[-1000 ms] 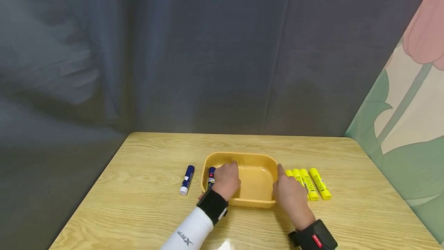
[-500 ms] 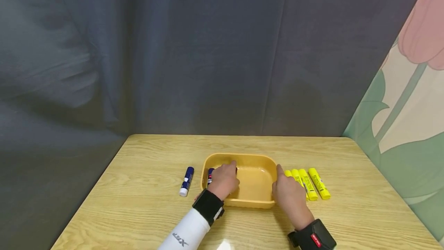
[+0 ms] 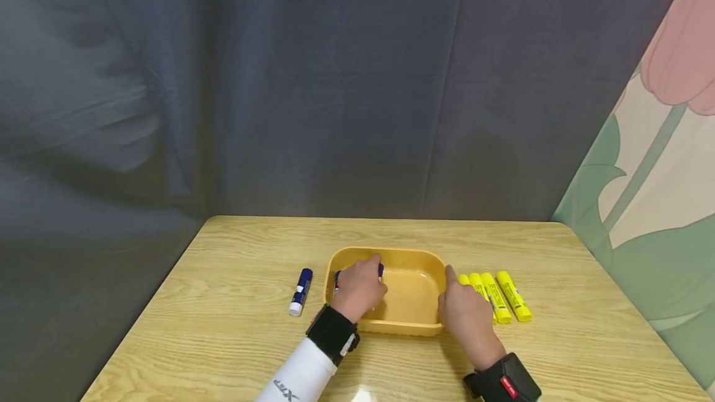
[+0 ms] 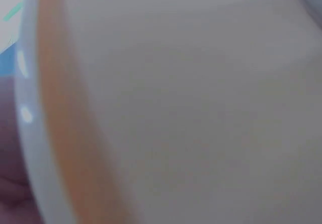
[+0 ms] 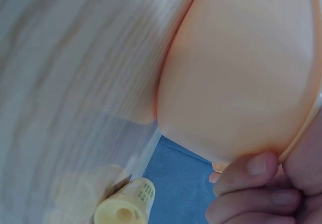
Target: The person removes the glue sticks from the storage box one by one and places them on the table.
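Observation:
A yellow plastic bin point(image 3: 410, 299) stands on the table. My left hand point(image 3: 360, 290) reaches down into its left half and seems to grip a blue glue stick point(image 3: 381, 270), whose dark end shows beside the index finger; the rest is hidden. Left of that hand, part of another blue glue stick point(image 3: 337, 281) shows inside the bin. My right hand point(image 3: 468, 315) grips the bin's right rim, its index finger lying along the edge and the other fingers curled against the outer wall in the right wrist view. The left wrist view shows mostly the bin's wall point(image 4: 191, 108), blurred.
Several yellow glue sticks point(image 3: 512, 295) lie side by side right of the bin, partly behind the right hand. One blue glue stick with a white end point(image 3: 301, 291) lies left of the bin on the wooden table point(image 3: 223, 327). A grey curtain point(image 3: 346, 92) hangs behind.
In the bin, my left hand has shifted slightly left, and a dark blue glue stick end has come into view right of its fingers. The right hand stays on the rim.

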The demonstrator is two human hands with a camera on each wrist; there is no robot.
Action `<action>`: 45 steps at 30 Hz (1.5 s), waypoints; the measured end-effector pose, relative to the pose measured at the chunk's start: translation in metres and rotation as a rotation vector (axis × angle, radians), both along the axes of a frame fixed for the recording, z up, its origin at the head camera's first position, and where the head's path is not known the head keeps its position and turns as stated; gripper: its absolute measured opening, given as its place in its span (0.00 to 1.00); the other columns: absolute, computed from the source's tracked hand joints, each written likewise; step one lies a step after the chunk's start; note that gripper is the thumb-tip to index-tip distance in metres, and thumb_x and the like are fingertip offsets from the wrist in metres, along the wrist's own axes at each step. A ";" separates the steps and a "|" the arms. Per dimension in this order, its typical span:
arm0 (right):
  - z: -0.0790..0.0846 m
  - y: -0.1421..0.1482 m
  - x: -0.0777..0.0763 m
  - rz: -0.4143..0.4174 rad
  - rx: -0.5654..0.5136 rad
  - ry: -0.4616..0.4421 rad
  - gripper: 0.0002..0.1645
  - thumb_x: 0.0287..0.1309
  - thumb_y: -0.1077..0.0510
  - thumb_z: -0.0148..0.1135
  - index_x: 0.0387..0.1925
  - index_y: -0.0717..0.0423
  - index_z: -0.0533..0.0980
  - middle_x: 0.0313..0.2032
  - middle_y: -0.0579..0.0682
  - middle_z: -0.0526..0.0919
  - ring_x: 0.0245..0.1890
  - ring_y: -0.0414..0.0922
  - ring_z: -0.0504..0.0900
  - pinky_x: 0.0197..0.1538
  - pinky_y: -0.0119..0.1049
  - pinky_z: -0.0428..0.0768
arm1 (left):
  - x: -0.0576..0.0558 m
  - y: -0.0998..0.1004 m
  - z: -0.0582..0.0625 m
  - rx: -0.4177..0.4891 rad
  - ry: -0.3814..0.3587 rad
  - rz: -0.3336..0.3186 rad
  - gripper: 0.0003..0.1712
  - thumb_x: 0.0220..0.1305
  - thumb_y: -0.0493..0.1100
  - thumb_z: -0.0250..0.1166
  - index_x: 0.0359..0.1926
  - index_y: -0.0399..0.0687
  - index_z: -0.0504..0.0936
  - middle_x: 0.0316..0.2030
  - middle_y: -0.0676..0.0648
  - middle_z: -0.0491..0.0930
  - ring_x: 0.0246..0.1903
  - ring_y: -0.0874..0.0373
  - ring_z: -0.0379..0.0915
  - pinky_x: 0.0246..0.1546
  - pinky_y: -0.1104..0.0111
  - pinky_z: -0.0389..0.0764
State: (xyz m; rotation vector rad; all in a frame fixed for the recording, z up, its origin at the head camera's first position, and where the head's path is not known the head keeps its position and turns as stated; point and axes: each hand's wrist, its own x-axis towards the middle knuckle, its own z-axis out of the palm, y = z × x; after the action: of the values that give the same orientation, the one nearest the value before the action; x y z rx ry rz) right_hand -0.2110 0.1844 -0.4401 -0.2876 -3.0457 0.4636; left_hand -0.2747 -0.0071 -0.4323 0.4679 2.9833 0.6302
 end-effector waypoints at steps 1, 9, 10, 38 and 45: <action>0.000 0.000 0.000 -0.002 0.000 -0.002 0.34 0.65 0.62 0.53 0.70 0.69 0.61 0.16 0.52 0.70 0.13 0.46 0.68 0.17 0.35 0.63 | 0.001 -0.001 0.001 0.015 -0.004 0.004 0.19 0.61 0.45 0.70 0.51 0.50 0.76 0.25 0.49 0.78 0.24 0.56 0.74 0.24 0.61 0.70; 0.000 0.000 0.000 -0.002 0.012 0.007 0.34 0.64 0.62 0.53 0.70 0.69 0.61 0.17 0.54 0.72 0.14 0.47 0.69 0.18 0.37 0.64 | 0.004 -0.009 0.016 0.129 -0.070 0.025 0.30 0.64 0.45 0.69 0.65 0.48 0.71 0.37 0.43 0.82 0.26 0.55 0.74 0.23 0.64 0.71; 0.000 0.000 -0.001 -0.004 0.014 0.009 0.34 0.64 0.62 0.53 0.70 0.69 0.61 0.17 0.54 0.72 0.15 0.47 0.69 0.18 0.38 0.65 | 0.004 -0.010 0.019 0.143 -0.070 0.024 0.30 0.64 0.45 0.68 0.65 0.47 0.71 0.38 0.43 0.82 0.26 0.55 0.74 0.23 0.64 0.72; 0.003 0.001 0.004 -0.002 0.012 -0.016 0.35 0.65 0.61 0.54 0.71 0.69 0.60 0.16 0.52 0.70 0.14 0.47 0.68 0.19 0.37 0.64 | 0.023 -0.022 0.030 0.297 -0.046 0.014 0.29 0.65 0.45 0.67 0.66 0.51 0.71 0.43 0.43 0.82 0.29 0.55 0.74 0.23 0.65 0.72; 0.004 0.004 0.008 -0.009 0.025 0.007 0.34 0.65 0.61 0.53 0.70 0.69 0.62 0.17 0.54 0.72 0.15 0.48 0.69 0.19 0.41 0.66 | 0.025 -0.022 0.034 0.291 -0.043 0.012 0.28 0.64 0.44 0.67 0.65 0.52 0.72 0.42 0.43 0.82 0.28 0.56 0.74 0.23 0.64 0.72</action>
State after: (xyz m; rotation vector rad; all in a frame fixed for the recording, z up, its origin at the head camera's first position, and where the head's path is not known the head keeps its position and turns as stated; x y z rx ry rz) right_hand -0.2035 0.1886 -0.4363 -0.2983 -3.0400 0.4250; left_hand -0.2492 -0.0294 -0.3987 0.4448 2.8653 1.0685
